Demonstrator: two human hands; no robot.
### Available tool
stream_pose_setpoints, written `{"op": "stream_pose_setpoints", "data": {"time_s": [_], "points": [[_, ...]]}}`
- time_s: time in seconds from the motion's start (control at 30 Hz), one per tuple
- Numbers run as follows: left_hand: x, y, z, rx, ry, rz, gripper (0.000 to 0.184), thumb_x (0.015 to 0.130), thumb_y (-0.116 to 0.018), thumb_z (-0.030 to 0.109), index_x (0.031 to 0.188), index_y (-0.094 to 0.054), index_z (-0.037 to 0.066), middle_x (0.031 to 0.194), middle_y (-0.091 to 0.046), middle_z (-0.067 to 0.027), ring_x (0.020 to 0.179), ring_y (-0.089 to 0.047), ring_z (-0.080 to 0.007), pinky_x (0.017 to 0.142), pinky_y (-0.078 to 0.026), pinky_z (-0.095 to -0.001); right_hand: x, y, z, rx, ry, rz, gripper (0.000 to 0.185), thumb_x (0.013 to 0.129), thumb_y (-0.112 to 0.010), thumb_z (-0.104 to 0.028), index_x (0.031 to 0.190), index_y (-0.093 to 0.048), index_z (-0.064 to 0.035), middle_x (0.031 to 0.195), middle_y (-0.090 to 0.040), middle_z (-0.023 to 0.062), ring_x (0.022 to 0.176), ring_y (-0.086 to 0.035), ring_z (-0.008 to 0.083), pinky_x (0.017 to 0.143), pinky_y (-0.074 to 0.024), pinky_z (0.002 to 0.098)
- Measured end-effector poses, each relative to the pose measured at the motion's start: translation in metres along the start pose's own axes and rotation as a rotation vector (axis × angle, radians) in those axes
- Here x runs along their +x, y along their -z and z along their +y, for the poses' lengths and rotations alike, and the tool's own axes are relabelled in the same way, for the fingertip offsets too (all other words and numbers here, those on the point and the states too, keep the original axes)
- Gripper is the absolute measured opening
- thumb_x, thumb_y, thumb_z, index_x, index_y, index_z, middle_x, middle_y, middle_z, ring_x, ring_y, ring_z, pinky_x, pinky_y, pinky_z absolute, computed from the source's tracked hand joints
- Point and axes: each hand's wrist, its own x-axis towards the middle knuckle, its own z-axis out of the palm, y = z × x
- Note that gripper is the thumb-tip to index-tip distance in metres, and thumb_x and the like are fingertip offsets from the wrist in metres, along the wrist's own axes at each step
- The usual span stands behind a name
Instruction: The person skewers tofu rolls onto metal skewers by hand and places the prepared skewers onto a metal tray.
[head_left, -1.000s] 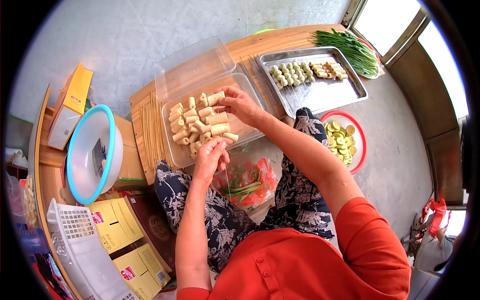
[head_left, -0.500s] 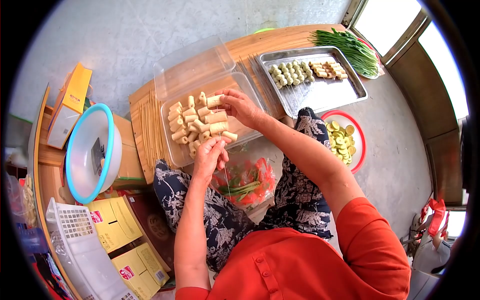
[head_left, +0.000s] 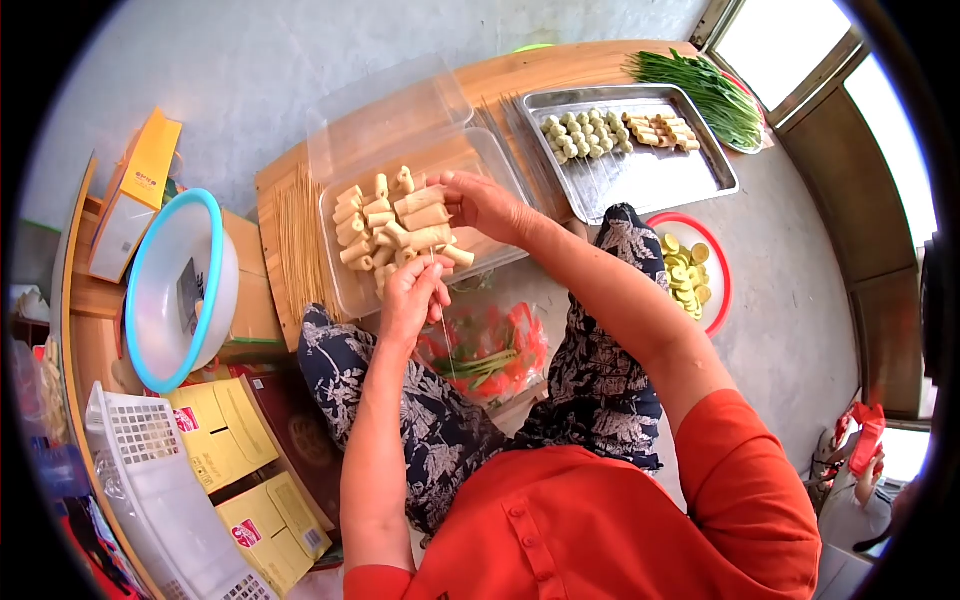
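Note:
My left hand (head_left: 413,292) is closed around the lower part of a thin skewer (head_left: 447,345), whose end points down toward my lap. Several tan hollow rolls sit in a stack on the skewer's upper part, above the clear plastic container. My right hand (head_left: 487,208) pinches the right end of the topmost tan roll (head_left: 418,201). Just beneath that roll is another roll (head_left: 425,217) on the stack. Loose rolls (head_left: 352,232) are heaped in the clear container (head_left: 488,165), right behind my left hand.
Thin bamboo sticks (head_left: 298,240) lie left of the container. To the right, a metal tray (head_left: 650,185) holds skewered greenish balls (head_left: 585,135) and rolls. Sliced rounds fill a red-rimmed bowl (head_left: 722,290). A blue-rimmed basin (head_left: 150,300) and white basket (head_left: 160,500) stand left.
The topmost roll has come down the skewer with my right hand and now lies close against the roll below it. My left hand keeps hold of the skewer. The view has shifted slightly.

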Motion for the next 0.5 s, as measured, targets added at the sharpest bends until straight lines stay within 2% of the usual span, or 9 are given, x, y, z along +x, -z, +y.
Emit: {"op": "stream_pose_setpoints", "data": {"time_s": [0.03, 0.07, 0.13, 0.17, 0.2, 0.27, 0.3, 0.37, 0.5], "points": [[0.002, 0.002, -0.003, 0.003, -0.012, 0.026, 0.022, 0.098, -0.048, 0.019, 0.102, -0.063, 0.004, 0.062, -0.057, -0.0012, 0.044, -0.046, -0.004, 0.041, -0.035, -0.0166, 0.003, 0.008, 0.004, -0.011, 0.017, 0.016, 0.041, 0.095, -0.049, -0.038, 0.119, -0.051, -0.0038, 0.11, -0.063, 0.0121, 0.091, -0.063, 0.0199, 0.077, -0.0512, 0.0346], [0.002, 0.006, -0.005, 0.002, -0.01, 0.026, 0.022, 0.098, -0.048, 0.019, 0.102, -0.063, 0.004, 0.062, -0.057, -0.0012, 0.044, -0.046, -0.004, 0.041, -0.035, -0.0166, 0.006, 0.016, 0.008, -0.011, 0.015, 0.017, 0.041, 0.095, -0.049, -0.038, 0.119, -0.051, -0.0038, 0.11, -0.063, 0.0121, 0.091, -0.063, 0.0199, 0.077, -0.0512, 0.0346], [0.002, 0.012, -0.004, -0.005, -0.042, 0.034, 0.023, 0.098, -0.048, 0.02, 0.105, -0.063, 0.003, 0.062, -0.057, -0.0012, 0.044, -0.047, -0.0039, 0.041, -0.036, -0.0159, 0.011, 0.029, 0.014, -0.507, -0.132, 0.214, 0.041, 0.094, -0.051, -0.04, 0.115, -0.054, -0.0041, 0.105, -0.065, 0.011, 0.087, -0.065, 0.0186, 0.076, -0.052, 0.0339], [0.001, 0.014, -0.004, -0.009, -0.047, 0.048, 0.023, 0.098, -0.048, 0.021, 0.104, -0.063, 0.004, 0.062, -0.057, -0.0009, 0.044, -0.046, -0.0037, 0.041, -0.036, -0.0158, 0.01, 0.029, 0.016, -0.862, -0.18, 0.244, 0.037, 0.093, -0.052, -0.039, 0.102, -0.059, -0.0041, 0.091, -0.068, 0.0089, 0.079, -0.066, 0.0159, 0.068, -0.0528, 0.0329], [0.0, 0.015, -0.004, -0.008, -0.048, 0.051, 0.023, 0.098, -0.048, 0.021, 0.104, -0.063, 0.004, 0.062, -0.057, -0.0009, 0.044, -0.046, -0.0037, 0.041, -0.036, -0.0158, 0.013, 0.033, 0.028, -1.131, -0.209, 0.229, 0.034, 0.089, -0.056, -0.037, 0.094, -0.064, -0.0049, 0.086, -0.069, 0.0102, 0.077, -0.067, 0.02, 0.067, -0.0524, 0.0351], [-0.002, 0.016, -0.003, -0.002, -0.061, 0.069, 0.024, 0.098, -0.048, 0.022, 0.104, -0.063, 0.004, 0.061, -0.057, -0.0007, 0.044, -0.046, -0.0036, 0.041, -0.035, -0.0155, 0.005, 0.031, 0.048, -1.665, -0.071, 0.186, 0.033, 0.082, -0.06, -0.039, 0.092, -0.066, -0.0076, 0.084, -0.068, 0.0136, 0.078, -0.066, 0.0285, 0.068, -0.0516, 0.0398], [-0.003, 0.017, -0.004, -0.001, -0.059, 0.071, 0.024, 0.098, -0.048, 0.022, 0.104, -0.063, 0.004, 0.061, -0.057, -0.0007, 0.044, -0.046, -0.0036, 0.041, -0.035, -0.0155, 0.005, 0.031, 0.055, -1.663, -0.072, 0.184, 0.033, 0.082, -0.06, -0.039, 0.092, -0.066, -0.0076, 0.084, -0.068, 0.0136, 0.078, -0.066, 0.0285, 0.068, -0.0516, 0.0398], [-0.004, 0.018, -0.004, 0.003, -0.065, 0.069, 0.024, 0.098, -0.048, 0.022, 0.103, -0.063, 0.004, 0.061, -0.057, -0.0006, 0.044, -0.046, -0.0037, 0.041, -0.035, -0.0157, 0.005, 0.021, 0.06, -1.725, -0.238, 0.179, 0.035, 0.076, -0.061, -0.037, 0.095, -0.069, -0.008, 0.091, -0.068, 0.0171, 0.09, -0.065, 0.033, 0.075, -0.0524, 0.042], [-0.006, 0.018, 0.0, -0.001, -0.04, 0.081, 0.023, 0.098, -0.048, 0.022, 0.103, -0.063, 0.004, 0.061, -0.057, -0.0008, 0.044, -0.046, -0.0038, 0.041, -0.035, -0.0161, 0.011, 0.023, 0.069, -1.742, -0.271, 0.181, 0.037, 0.075, -0.061, -0.038, 0.094, -0.07, -0.0079, 0.092, -0.068, 0.0165, 0.091, -0.065, 0.0324, 0.076, -0.0523, 0.0423]]}}
